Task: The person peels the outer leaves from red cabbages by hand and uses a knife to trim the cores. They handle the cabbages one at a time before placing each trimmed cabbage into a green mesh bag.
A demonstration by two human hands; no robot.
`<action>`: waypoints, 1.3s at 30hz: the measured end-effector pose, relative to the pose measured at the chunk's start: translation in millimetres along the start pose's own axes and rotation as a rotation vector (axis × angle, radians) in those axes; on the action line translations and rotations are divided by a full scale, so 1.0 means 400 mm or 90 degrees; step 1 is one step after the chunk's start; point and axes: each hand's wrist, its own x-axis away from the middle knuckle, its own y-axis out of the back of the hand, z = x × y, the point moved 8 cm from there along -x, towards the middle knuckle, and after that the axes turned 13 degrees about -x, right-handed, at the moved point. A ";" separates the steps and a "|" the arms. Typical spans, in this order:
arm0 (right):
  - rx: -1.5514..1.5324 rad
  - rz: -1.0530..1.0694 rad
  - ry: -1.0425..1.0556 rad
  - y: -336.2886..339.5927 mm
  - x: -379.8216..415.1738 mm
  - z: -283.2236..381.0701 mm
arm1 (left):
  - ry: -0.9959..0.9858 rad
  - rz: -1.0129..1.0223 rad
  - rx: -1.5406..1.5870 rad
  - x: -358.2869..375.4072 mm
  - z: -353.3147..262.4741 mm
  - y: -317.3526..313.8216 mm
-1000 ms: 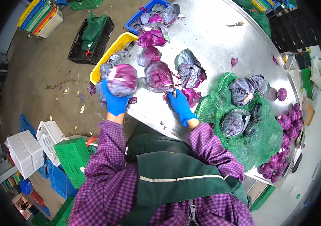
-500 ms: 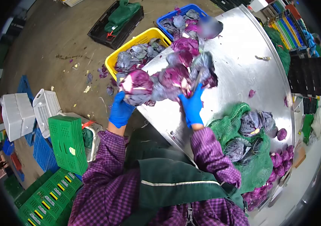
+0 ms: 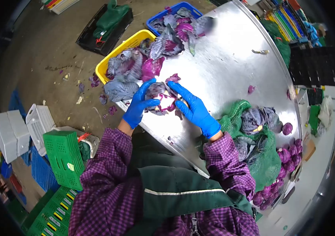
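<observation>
A red cabbage [image 3: 156,90] with a pale cut base sits between my two hands above the near left edge of the metal table [image 3: 230,67]. My blue-gloved left hand [image 3: 140,104] is wrapped round its left side. On the other side, my blue-gloved right hand [image 3: 194,110] curves against the cabbage, its upper fingers by a loose purple leaf [image 3: 173,78]. Whether anything else is inside the right palm is hidden. Loose outer leaves [image 3: 122,89] lie left of the cabbage and spill over the yellow crate [image 3: 103,65].
A blue crate [image 3: 148,24] of leaves stands beyond the yellow one. On the right, a green net bag [image 3: 267,169] holds dark cabbages, beside several trimmed purple cabbages [image 3: 289,157]. Green crates [image 3: 61,157] stand at left; a black crate [image 3: 92,45] sits on the floor.
The leaves between my hands have gone to the crates and table edge. My hands have come together round one cabbage, the left shifting right. The view has shifted slightly.
</observation>
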 end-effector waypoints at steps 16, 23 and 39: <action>0.043 -0.415 -0.106 0.260 0.052 -0.278 | -0.009 0.175 -0.040 -0.016 0.076 -0.135; 0.182 -0.208 -0.077 0.063 0.137 -0.076 | 0.036 0.003 0.003 -0.026 0.111 -0.076; -0.051 -0.548 -0.123 0.266 0.175 -0.268 | -0.045 0.243 0.004 0.011 0.034 -0.182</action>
